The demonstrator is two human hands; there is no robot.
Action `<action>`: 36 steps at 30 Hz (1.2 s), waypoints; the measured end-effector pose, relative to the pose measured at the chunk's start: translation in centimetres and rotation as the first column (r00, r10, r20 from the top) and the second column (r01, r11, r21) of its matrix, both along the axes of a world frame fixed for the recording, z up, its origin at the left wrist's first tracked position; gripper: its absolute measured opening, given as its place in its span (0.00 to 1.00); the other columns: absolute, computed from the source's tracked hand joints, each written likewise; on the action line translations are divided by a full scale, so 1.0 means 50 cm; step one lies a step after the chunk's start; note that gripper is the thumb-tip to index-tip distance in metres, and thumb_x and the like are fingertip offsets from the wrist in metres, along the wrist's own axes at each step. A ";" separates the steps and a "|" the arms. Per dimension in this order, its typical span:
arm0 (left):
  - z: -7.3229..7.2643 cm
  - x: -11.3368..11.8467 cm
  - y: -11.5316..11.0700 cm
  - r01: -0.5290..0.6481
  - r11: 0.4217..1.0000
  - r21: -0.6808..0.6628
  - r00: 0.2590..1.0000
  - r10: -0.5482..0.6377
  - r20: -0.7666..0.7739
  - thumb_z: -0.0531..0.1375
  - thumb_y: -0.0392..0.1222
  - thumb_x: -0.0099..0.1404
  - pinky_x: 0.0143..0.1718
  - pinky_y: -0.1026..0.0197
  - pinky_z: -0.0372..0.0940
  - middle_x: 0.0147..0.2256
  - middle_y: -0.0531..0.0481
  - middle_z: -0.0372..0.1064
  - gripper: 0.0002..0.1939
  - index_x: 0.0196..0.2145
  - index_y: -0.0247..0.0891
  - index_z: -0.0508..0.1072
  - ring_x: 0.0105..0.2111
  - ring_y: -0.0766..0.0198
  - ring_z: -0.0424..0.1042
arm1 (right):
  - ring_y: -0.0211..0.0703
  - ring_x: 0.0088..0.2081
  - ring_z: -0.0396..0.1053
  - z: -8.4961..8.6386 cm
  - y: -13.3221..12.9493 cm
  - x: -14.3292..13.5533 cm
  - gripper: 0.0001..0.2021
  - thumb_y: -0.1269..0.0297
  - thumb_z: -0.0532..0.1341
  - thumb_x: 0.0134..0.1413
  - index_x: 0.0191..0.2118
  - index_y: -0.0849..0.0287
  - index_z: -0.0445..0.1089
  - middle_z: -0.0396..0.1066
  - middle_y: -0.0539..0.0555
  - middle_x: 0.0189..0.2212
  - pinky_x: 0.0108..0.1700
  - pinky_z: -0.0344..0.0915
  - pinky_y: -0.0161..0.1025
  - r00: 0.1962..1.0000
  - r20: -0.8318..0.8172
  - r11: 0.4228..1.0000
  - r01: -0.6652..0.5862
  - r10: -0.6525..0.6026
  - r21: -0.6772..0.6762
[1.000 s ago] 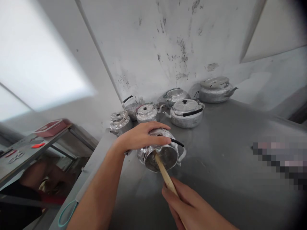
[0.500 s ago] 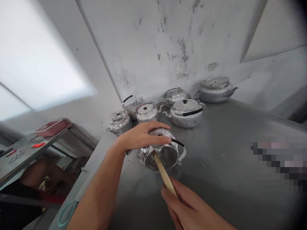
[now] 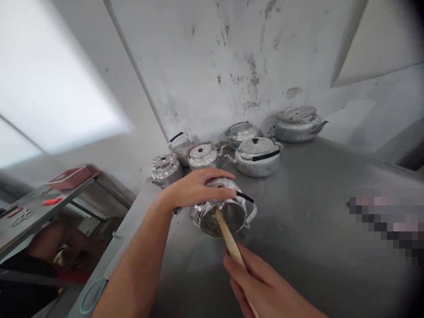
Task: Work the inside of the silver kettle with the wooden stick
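A dented aluminium kettle (image 3: 221,187) lies on its side on the grey table, its round open mouth facing me. My left hand (image 3: 198,189) presses down over its upper side, thumb and fingers curved around the body, beside the black-gripped handle (image 3: 245,196). In my right hand (image 3: 251,276) is a pale wooden stick (image 3: 228,234), held with the fingers wrapped round it. The stick's far end goes inside the kettle's mouth; whatever is at its tip is hidden there.
Several aluminium kettles stand at the back, among them a lidded one (image 3: 258,157) and a larger one (image 3: 298,126). At left, a lower table (image 3: 36,216) carries a pink basket (image 3: 71,176) and scissors (image 3: 22,217). A person's leg (image 3: 49,238) shows beneath. A teal loop (image 3: 91,296) hangs at the edge.
The wooden stick has shifted slightly to the right within the kettle's mouth, and my right hand has moved a little with it. My left hand and the kettle have stayed put.
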State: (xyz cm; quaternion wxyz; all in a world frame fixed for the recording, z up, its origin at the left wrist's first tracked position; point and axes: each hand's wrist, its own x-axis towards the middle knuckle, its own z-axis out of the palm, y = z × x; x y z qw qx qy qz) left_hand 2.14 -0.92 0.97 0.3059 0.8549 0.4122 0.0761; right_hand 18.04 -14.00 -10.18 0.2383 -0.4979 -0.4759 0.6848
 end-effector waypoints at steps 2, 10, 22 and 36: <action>0.000 0.000 0.000 -0.002 1.000 0.004 1.000 0.002 -0.003 0.59 0.65 0.67 0.56 0.55 0.62 0.62 0.50 0.66 0.30 0.62 0.51 0.71 0.58 0.48 0.67 | 0.34 0.20 0.55 -0.004 -0.002 -0.001 0.15 0.58 0.47 0.74 0.34 0.55 0.61 0.57 0.42 0.18 0.24 0.55 0.31 1.000 0.000 1.000 -0.015 0.015 -0.007; -0.001 0.000 0.000 -0.003 1.000 0.004 1.000 0.003 0.002 0.59 0.64 0.67 0.56 0.55 0.62 0.62 0.51 0.66 0.30 0.61 0.51 0.71 0.59 0.48 0.66 | 0.34 0.20 0.55 0.002 -0.009 0.002 0.14 0.60 0.46 0.74 0.36 0.55 0.61 0.56 0.41 0.17 0.25 0.56 0.31 1.000 0.008 1.000 -0.019 0.019 0.011; -0.004 0.000 0.000 -0.028 0.999 -0.018 1.000 0.028 0.002 0.57 0.66 0.68 0.55 0.55 0.63 0.62 0.49 0.67 0.31 0.62 0.50 0.71 0.57 0.47 0.68 | 0.34 0.20 0.54 0.008 -0.002 0.004 0.13 0.58 0.47 0.73 0.37 0.55 0.61 0.56 0.42 0.18 0.23 0.54 0.30 0.999 -0.004 0.999 -0.037 0.037 0.015; -0.003 -0.001 0.001 -0.024 1.000 -0.017 1.000 0.024 0.006 0.57 0.66 0.69 0.53 0.57 0.62 0.62 0.51 0.66 0.29 0.62 0.52 0.71 0.58 0.50 0.67 | 0.35 0.21 0.55 0.019 -0.005 0.012 0.11 0.58 0.49 0.72 0.39 0.55 0.61 0.57 0.43 0.20 0.22 0.55 0.31 0.998 0.012 0.998 -0.065 0.064 0.020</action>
